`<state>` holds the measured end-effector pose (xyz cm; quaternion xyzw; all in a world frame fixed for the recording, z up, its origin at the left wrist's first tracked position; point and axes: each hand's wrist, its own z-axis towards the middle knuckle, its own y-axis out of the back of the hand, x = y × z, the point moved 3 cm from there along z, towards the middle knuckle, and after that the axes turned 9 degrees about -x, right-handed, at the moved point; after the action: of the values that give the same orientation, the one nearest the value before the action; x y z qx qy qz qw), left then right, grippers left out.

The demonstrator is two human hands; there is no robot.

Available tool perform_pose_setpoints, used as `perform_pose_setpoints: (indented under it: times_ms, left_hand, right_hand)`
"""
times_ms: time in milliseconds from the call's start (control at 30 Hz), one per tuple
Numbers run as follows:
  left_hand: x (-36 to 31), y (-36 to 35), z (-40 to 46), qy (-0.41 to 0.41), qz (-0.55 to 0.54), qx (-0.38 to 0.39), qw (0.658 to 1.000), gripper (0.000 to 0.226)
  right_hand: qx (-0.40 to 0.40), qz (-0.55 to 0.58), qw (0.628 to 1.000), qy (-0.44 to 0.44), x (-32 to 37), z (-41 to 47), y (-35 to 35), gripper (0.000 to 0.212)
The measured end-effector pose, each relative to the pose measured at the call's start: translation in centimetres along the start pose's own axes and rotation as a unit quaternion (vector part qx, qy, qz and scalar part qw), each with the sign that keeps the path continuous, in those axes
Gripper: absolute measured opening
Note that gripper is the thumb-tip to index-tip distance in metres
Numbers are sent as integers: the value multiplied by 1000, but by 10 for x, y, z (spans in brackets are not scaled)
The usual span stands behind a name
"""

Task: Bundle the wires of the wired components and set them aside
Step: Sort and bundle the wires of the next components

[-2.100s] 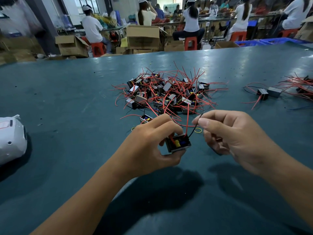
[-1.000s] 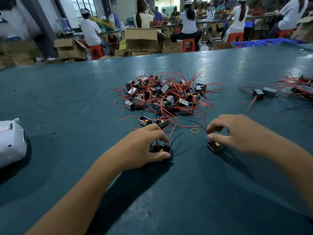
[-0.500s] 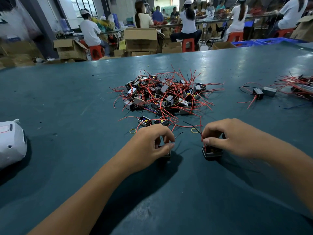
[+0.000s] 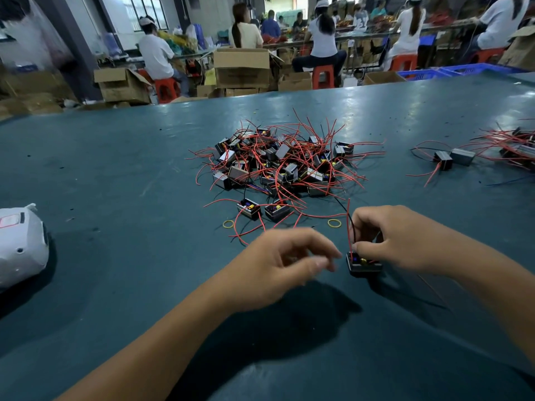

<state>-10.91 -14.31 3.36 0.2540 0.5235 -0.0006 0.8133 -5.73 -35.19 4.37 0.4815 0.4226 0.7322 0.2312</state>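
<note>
A small black wired component (image 4: 364, 265) sits on the teal table (image 4: 115, 198) under my right hand (image 4: 405, 241). That hand pinches the component's red and black wires just above its body, and the wires stand upright. My left hand (image 4: 283, 261) hovers blurred just left of the component, fingers curled and slightly apart, with nothing seen in them. Red wires trail out from behind it. A tangled pile of components (image 4: 278, 163) with loose red wires lies beyond both hands. Two yellow rubber bands (image 4: 228, 224) (image 4: 334, 223) lie in front of the pile.
Two single components (image 4: 249, 209) (image 4: 277, 211) rest at the pile's near edge. More components with red wires (image 4: 451, 160) lie at the far right. A white plastic object (image 4: 20, 244) sits at the left edge. Seated workers and cardboard boxes (image 4: 241, 68) are beyond the table.
My left hand has lifted off the component it pressed down and shifted right toward my right hand. My right hand stayed on its component, still pinching the wires.
</note>
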Motion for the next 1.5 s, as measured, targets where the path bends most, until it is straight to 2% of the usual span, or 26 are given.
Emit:
perform_pose_setpoints:
  times_ms: [100,167,333,500,667,867,1067,1167,1300,1500]
  left_hand:
    - [-4,-19,-1,-88,150,30,984,21]
    - [-6,-26,-1,-124,193,36,973,29]
    - [-1,-29,1,-131,253,36,958,38]
    - [2,-26,5,-101,251,17,962,41]
    - [0,-28,5,-111,259,21,959,40]
    - [-6,-12,4,-131,229,-101,959,20]
    - [1,-27,6,-112,256,-4,960,38]
    - [3,-28,6,-99,263,-6,960,36]
    - [-2,-26,6,-108,251,-51,961,25]
    - [0,-30,6,-90,250,-28,964,30]
  right_hand:
    - [5,19,1000,9,1,-1,1,15]
    - [20,47,999,11,1,-1,6,14]
    - [50,109,993,17,2,-3,15,8]
    - [55,97,993,39,5,-5,18,10]
    - [67,88,992,54,10,-7,18,17]
    - [68,80,992,63,14,-8,17,29]
    - [73,62,993,70,16,-10,18,30]
    - [68,55,993,76,17,-12,18,26]
    - [89,40,993,70,16,-13,17,19]
    - [97,8,993,73,11,-13,17,16]
